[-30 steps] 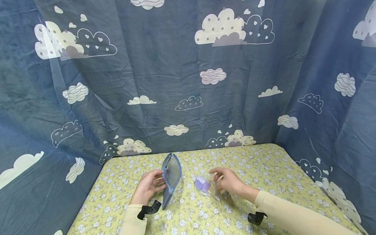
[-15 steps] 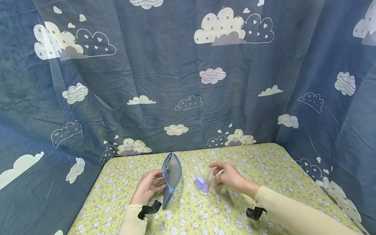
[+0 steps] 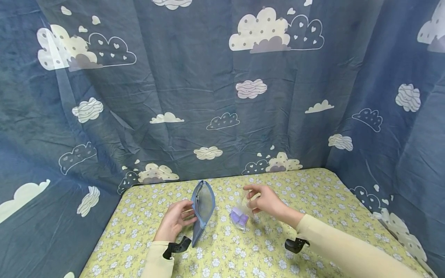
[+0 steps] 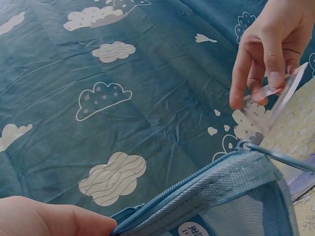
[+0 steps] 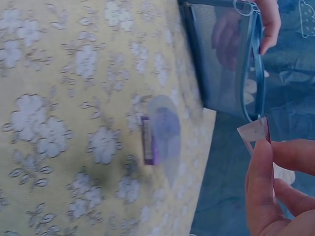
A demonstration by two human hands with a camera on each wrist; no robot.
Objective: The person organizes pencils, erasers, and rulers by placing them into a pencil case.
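Observation:
My left hand [image 3: 175,221] grips a blue zip pouch [image 3: 205,204] with mesh sides by its rim, and the pouch stands upright with its mouth open. In the right wrist view, some left fingers show through the pouch's mesh [image 5: 221,24]. My right hand [image 3: 265,202] pinches a clear flat plastic set square [image 4: 283,101] between thumb and fingers, above the table and to the right of the pouch. Below and left of this hand, a purple-and-white block [image 3: 239,217] lies on the cloth. A clear rounded protractor [image 5: 167,147] overlaps that block.
A yellow flowered cloth [image 3: 306,216] covers the table. Dark blue curtains [image 3: 194,92] with cloud prints rise behind it and at both sides. Black camera mounts sit on the left wrist [image 3: 177,247] and the right wrist [image 3: 296,244].
My right hand has risen and shifted a little to the left, carrying the set square. The left hand and the pouch have stayed in place.

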